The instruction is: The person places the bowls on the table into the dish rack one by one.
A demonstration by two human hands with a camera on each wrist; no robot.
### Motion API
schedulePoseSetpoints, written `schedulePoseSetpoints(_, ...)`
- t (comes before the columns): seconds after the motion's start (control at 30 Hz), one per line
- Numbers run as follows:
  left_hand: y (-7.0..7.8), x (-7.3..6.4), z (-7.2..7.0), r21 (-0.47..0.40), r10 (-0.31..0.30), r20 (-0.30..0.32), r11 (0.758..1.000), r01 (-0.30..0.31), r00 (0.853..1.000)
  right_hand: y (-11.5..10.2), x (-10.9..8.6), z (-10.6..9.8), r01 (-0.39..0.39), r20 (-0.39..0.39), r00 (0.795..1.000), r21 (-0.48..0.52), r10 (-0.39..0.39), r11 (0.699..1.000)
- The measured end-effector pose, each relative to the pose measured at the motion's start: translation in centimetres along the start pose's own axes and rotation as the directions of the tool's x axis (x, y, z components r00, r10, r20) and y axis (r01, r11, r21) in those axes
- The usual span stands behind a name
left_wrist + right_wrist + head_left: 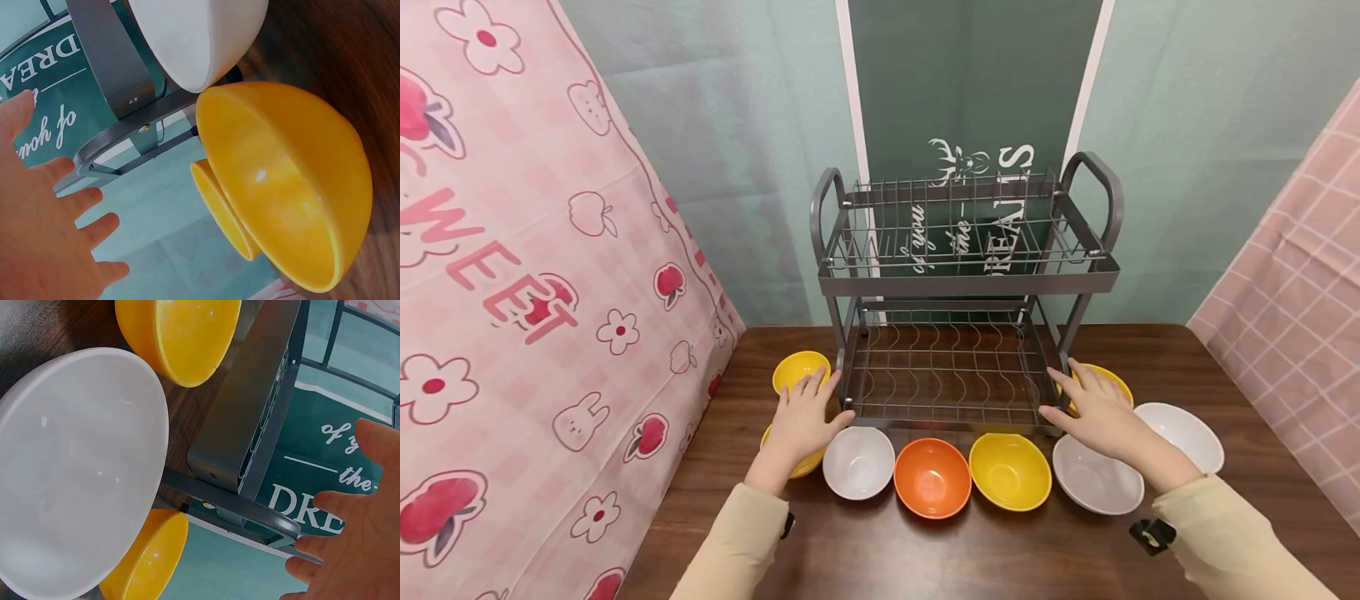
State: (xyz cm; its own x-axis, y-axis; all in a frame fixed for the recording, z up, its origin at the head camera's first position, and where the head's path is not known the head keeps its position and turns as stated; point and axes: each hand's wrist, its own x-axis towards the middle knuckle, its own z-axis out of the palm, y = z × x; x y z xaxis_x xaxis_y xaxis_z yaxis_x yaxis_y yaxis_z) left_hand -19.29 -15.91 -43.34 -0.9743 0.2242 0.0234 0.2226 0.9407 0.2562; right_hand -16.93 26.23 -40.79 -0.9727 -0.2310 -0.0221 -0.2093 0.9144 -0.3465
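Note:
A dark grey two-tier dish rack stands between my hands. At its left front corner my left hand hovers, fingers spread and relaxed, holding nothing. Beneath that hand sits a yellow bowl, partly hidden in the head view; a smaller yellow bowl is farther back. On the other side my right hand reaches with spread fingers beside the rack's right front corner, likewise holding nothing. Below it lies a wide white bowl, with a yellow bowl partly hidden behind its fingers.
Along the rack's front stand a small white bowl, an orange bowl and a yellow bowl. Another white bowl is at the right. Pink patterned cloth borders the wooden table on the left, pink checked cloth on the right.

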Motion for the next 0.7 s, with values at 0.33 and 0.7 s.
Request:
schedulePoseSetpoints(0.33,-0.4,0.4,1.0,-0.239,-0.054,0.018,0.969,0.056,0.998,-1.0,0.0,0.5,0.015,-0.043,0.999,0.017,-0.015,1.0)
schedulePoseSetpoints(0.7,0.7,1.3,2.9,-0.455,-0.181,-0.011,0.877,0.157,0.983,-2.6,-1.0,2.1,0.048,-0.086,0.995,0.059,-0.043,0.997)
